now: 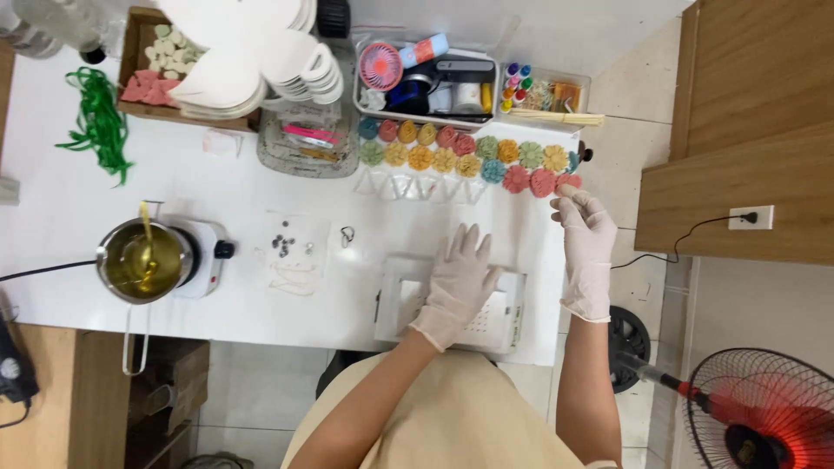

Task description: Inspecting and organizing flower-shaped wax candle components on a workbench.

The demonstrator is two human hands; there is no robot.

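The small pink-red flower-shaped moulded piece [569,181] sits at the end of a double row of coloured flower-shaped pieces [469,155], right at the fingertips of the right hand [584,233]. That gloved hand pinches toward it, thumb and forefinger closing on its edge; whether it is fully gripped I cannot tell. It looks light and rigid, probably wax or soap, so likely brittle at the petals and a little slick under a glove; taking it by the sides across the body seems safest. The left hand [459,280], also gloved, lies flat and spread on a white flat scale-like device [512,306]. Well beyond the left hand, on the white bench [78,217], stands a metal pot of yellow liquid [143,260] on a small white hotplate [204,252].
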